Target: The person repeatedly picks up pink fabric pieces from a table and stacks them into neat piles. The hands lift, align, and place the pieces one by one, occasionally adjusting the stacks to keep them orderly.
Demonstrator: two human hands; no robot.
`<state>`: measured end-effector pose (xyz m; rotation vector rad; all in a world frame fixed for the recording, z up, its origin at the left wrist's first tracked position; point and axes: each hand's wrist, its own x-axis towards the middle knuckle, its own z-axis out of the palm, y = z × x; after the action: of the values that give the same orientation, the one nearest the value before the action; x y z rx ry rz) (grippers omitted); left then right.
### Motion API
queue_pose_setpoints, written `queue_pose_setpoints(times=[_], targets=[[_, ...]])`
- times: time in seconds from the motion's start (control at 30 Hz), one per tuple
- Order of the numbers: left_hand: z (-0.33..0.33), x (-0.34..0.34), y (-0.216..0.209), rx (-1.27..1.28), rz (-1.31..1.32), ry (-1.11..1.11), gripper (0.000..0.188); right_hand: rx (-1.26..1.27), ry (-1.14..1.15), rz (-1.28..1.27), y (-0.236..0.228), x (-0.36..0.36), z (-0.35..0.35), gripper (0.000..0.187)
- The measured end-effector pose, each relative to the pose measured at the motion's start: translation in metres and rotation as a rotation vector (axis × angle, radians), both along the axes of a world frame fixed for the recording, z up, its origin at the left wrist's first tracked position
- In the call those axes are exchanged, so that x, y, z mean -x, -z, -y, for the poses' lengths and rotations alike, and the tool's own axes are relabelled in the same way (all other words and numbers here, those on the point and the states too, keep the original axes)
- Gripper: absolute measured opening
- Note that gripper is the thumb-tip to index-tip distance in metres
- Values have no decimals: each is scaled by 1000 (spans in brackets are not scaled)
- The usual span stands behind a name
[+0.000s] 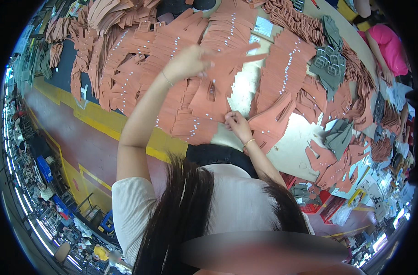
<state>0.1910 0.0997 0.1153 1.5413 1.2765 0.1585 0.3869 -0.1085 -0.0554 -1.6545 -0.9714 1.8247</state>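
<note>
Over the table, my left hand [188,62] is raised and closed on a salmon leather-like piece [240,58]. Its two strap ends point to the right, slightly blurred. Below, my right hand [237,124] is lower and nearer my body, fingers curled together at the edge of a salmon piece with a buckle [212,94]. Whatever those fingertips pinch is hidden. Rows of overlapping salmon pieces [186,41] with small white stickers lie under and left of my left hand. Right of my right hand rests a fanned stack of curved salmon pieces [273,120].
More stickered salmon pieces [284,64] lie across the light tabletop [293,149]. Dark green pieces with metal buckles [328,66] sit at the right. A red crate [312,209] stands below the table edge. Someone in a pink top [388,48] is at the far right.
</note>
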Motion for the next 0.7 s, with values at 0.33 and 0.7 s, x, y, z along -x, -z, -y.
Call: queue_pose_setpoints(times=[0.33, 0.7], targets=[[-159, 91, 103, 122, 71, -461, 35, -119, -101, 89, -17, 7, -21, 22], [-187, 122, 162, 13, -235, -520, 37, -171, -59, 85, -31, 4, -31, 22]])
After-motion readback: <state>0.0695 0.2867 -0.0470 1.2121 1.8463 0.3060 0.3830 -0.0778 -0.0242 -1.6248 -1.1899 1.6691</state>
